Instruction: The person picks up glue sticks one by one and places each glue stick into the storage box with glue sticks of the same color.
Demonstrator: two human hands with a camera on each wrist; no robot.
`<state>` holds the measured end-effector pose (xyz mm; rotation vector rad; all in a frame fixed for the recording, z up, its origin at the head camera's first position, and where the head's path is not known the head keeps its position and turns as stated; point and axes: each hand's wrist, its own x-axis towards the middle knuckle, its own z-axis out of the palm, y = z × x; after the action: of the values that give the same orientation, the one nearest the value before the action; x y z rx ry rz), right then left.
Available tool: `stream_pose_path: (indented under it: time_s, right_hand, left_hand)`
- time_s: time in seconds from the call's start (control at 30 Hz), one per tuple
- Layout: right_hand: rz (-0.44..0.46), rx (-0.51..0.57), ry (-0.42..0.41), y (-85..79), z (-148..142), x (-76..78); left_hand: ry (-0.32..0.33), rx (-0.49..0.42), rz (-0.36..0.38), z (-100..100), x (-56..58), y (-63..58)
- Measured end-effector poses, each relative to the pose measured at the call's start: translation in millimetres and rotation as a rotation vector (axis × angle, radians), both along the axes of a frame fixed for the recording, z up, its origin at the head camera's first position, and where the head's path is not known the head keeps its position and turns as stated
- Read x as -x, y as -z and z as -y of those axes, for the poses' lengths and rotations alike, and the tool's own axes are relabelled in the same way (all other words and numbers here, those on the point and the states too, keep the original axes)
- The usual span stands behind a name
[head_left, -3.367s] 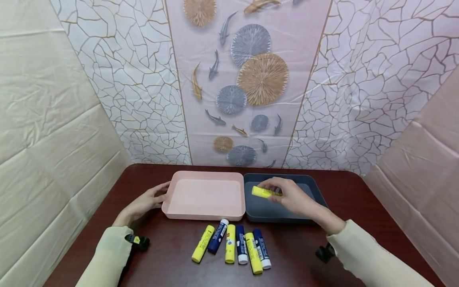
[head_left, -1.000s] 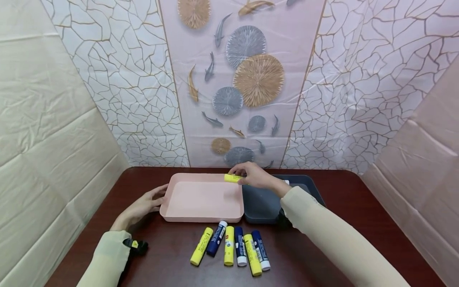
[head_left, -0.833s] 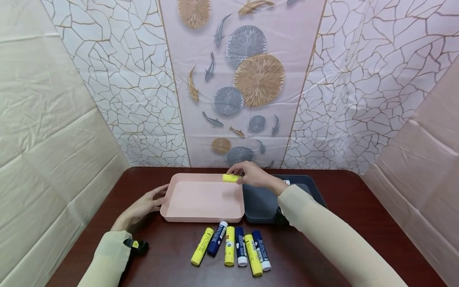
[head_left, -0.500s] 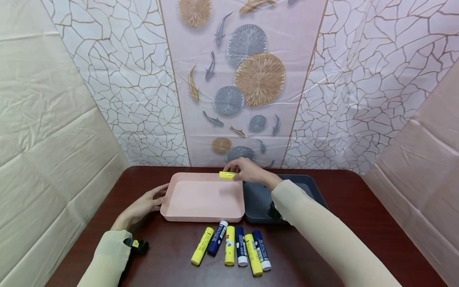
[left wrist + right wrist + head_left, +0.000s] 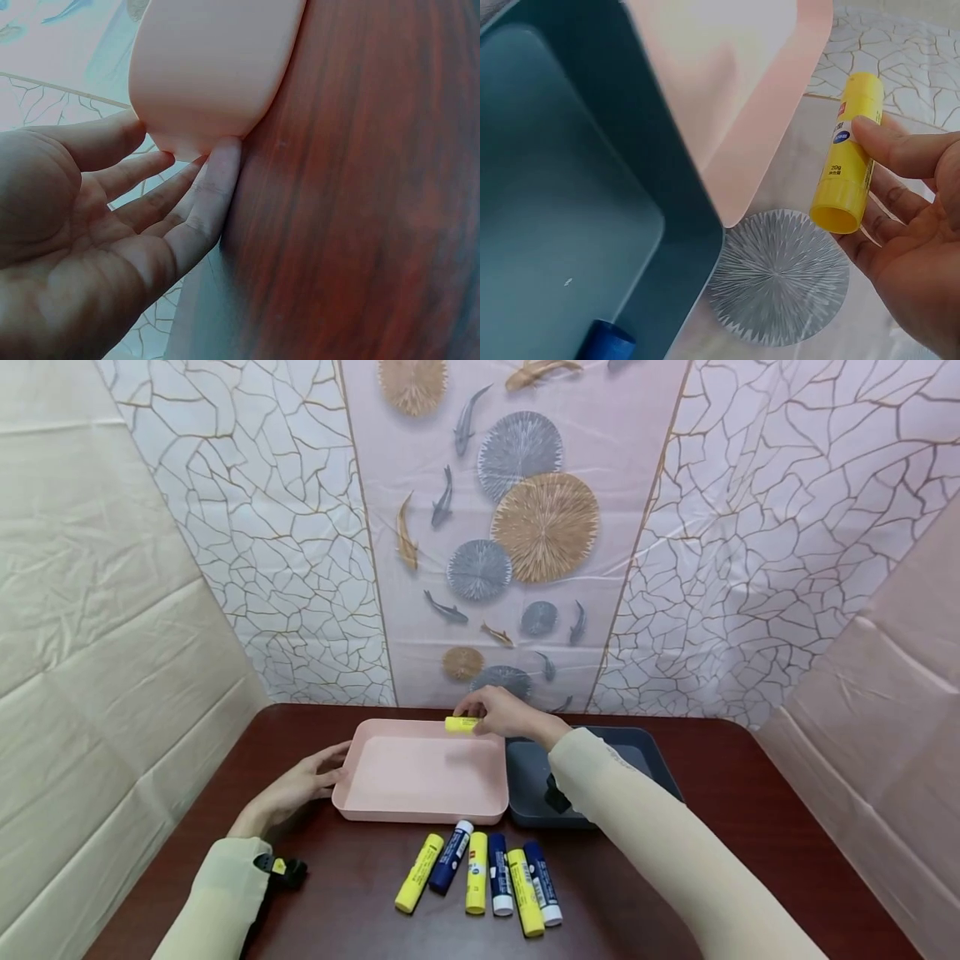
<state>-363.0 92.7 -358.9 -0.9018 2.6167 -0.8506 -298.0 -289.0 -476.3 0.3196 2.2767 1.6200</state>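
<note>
My right hand point(image 5: 501, 712) pinches a yellow glue stick point(image 5: 461, 724) between thumb and fingers, above the back right part of the pink tray point(image 5: 420, 815). Printing and a blue oval mark show on this glue stick in the right wrist view, where my right hand point(image 5: 915, 202) holds it at its side. At the pink tray's left end, my left hand point(image 5: 298, 787) rests its fingertips against the outside wall. Its fingers point(image 5: 214, 180) look fairly straight in the left wrist view, touching the tray wall point(image 5: 202, 90).
A dark blue tray point(image 5: 540, 817) adjoins the pink one on the right, partly behind my right forearm; a blue object point(image 5: 606, 343) lies in it. Several yellow and blue glue sticks point(image 5: 476, 872) lie in a row on the brown table in front.
From above the dark blue tray, my right hand has carried the yellow glue stick leftward to above the pink tray. The left hand stays at the pink tray's edge.
</note>
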Motion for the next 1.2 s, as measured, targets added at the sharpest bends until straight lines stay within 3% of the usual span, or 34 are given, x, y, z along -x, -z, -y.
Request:
stream_pose_path:
  time_s: [0.47, 0.9, 1.2]
  right_hand:
    - [0.044, 0.028, 0.02, 1.7, 29.1, 8.7]
    - [0.052, 0.063, 0.058, 23.9, 49.5, 21.7]
    - [0.037, 0.048, 0.076, 36.5, 56.6, 21.6]
  left_hand:
    - [-0.001, -0.001, 0.001, 3.4, -2.9, 2.1]
    - [-0.011, 0.001, -0.002, 1.5, -0.3, -1.0]
    - [-0.014, 0.005, -0.005, 1.1, -1.1, 0.0]
